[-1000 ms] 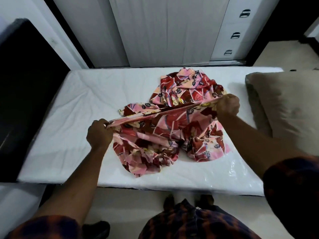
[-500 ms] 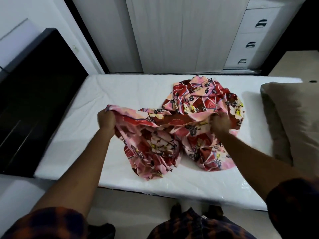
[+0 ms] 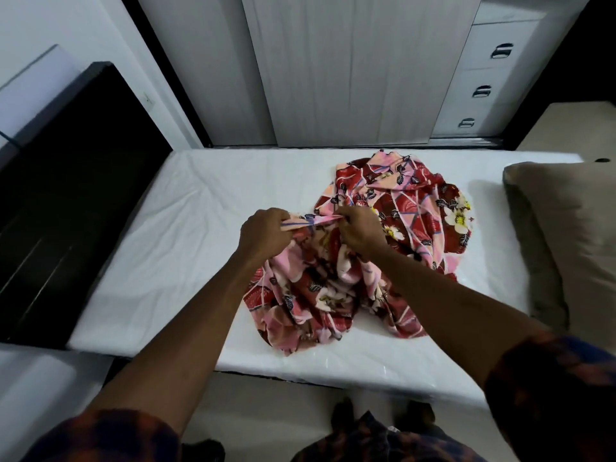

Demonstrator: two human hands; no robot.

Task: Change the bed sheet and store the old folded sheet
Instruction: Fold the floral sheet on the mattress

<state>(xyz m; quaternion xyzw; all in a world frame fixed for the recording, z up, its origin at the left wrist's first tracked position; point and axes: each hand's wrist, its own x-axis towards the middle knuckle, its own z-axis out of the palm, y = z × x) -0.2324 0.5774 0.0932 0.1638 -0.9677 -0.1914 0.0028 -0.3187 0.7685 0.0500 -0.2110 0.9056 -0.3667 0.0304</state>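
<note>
Our left hand [image 3: 263, 233] and right hand [image 3: 358, 233] sit close together — fingers of both pinching one edge of the crumpled red-and-pink floral sheet [image 3: 400, 201], heaped on the white mattress [image 3: 186, 228] beside the tan pillow [image 3: 566, 235].

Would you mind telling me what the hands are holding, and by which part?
Both the left hand and the right hand pinch the floral sheet along one bunched edge, close together; the rest lies on the mattress.

Both arms reach forward, left hand [image 3: 265, 233] and right hand [image 3: 358, 233] close together, fingers [image 3: 340, 219] pinched closed
</note>
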